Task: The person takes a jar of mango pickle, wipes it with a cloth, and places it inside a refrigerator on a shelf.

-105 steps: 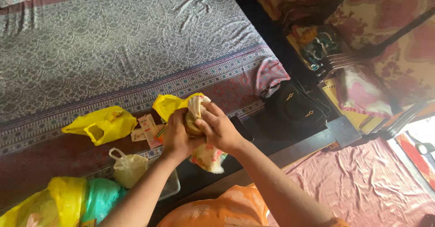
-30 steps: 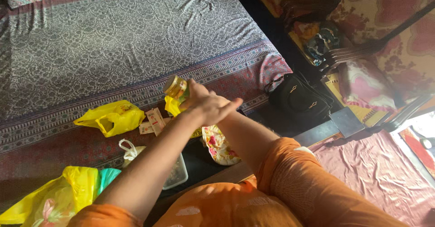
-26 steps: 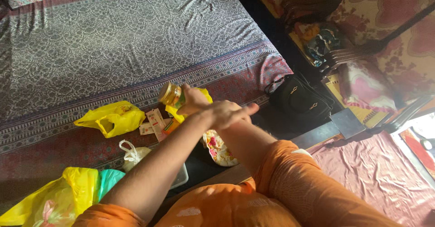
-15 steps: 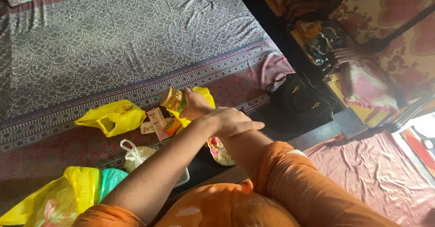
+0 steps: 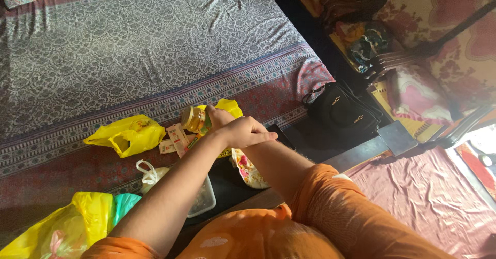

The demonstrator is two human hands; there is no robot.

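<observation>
**Small jar held above the bed's edge**

At the far left, a heap of yellow and green bags (image 5: 67, 228) is seen on the patterned bed sheet (image 5: 129, 42). Further along, a yellow plastic bag (image 5: 126, 134) lies open, with a knotted white bag (image 5: 150, 173) below it beside a clear container (image 5: 204, 199). Small cartons (image 5: 175, 137) are scattered just beside the jar (image 5: 194, 119), which is gripped on its side, lid pointing left. Two arms are crossed here, so it is hard to tell which hand does the gripping; it appears to be the right hand (image 5: 219, 118). The left hand (image 5: 248, 132) is laid over it, fingers loosely curled, holding nothing visible. A floral cloth (image 5: 248, 168) hangs beneath. A black handbag (image 5: 341, 111) rests at the right.
</observation>
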